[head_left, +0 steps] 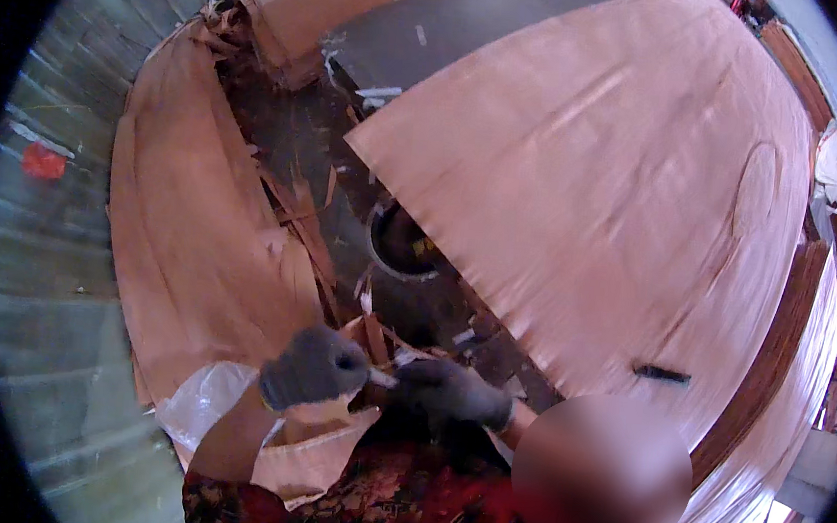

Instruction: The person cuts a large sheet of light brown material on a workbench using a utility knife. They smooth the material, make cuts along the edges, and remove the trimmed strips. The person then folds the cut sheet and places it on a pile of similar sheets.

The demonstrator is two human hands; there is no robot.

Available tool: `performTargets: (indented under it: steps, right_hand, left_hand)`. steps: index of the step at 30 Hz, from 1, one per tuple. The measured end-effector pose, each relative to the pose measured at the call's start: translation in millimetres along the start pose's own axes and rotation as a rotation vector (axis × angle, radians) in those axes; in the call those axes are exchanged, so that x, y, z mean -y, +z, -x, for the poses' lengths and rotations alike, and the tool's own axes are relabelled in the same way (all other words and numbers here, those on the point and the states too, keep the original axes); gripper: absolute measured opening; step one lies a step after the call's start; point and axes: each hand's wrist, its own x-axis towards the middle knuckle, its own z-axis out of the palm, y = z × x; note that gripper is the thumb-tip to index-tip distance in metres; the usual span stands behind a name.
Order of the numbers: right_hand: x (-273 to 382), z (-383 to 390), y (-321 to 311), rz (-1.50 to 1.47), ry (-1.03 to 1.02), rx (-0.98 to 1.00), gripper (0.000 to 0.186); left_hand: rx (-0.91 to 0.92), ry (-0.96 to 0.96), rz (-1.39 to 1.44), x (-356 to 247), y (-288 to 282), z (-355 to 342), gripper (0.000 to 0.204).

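Note:
Both of my hands wear dark grey gloves and are close together in front of my body. My left hand (317, 367) is closed, with a small pale piece (382, 378) sticking out of it toward the right hand; its kind cannot be made out. Beside it, my right hand (452, 392) is bent inward, its fingers blurred and partly hidden against the dark clothing. To the right lies a large stack of pinkish-brown wood veneer sheets (590, 206), its near edge just beyond my right hand. A small dark oblong object (662, 374) rests on those sheets.
More veneer sheets (198, 195) lie on the left, with splintered scraps (308, 223) along their inner edge. A round dark bucket (377, 243) stands in the gap between the stacks. Clear plastic film (206, 402) is near my left forearm. An orange-red patch (43, 161) shows at far left.

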Motion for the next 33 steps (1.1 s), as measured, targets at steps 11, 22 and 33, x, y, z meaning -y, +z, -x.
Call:
performTargets:
  steps: [11,22,33]
  right_hand:
    - [-59,320,-54,1.243,0.289,-1.12,0.015]
    - [-50,280,39,0.361,-0.395,-0.573,0.041]
    - [-67,347,47,-0.243,-0.36,-1.253,0.018]
  left_hand:
    - [-0.227,-0.286,-0.189,-25,-38,-7,0.019]
    - [0.514,0.447,-0.181,-262,117,-43,0.029]
    - [0.443,0.659,0.377,-292,243,-82,0.063]
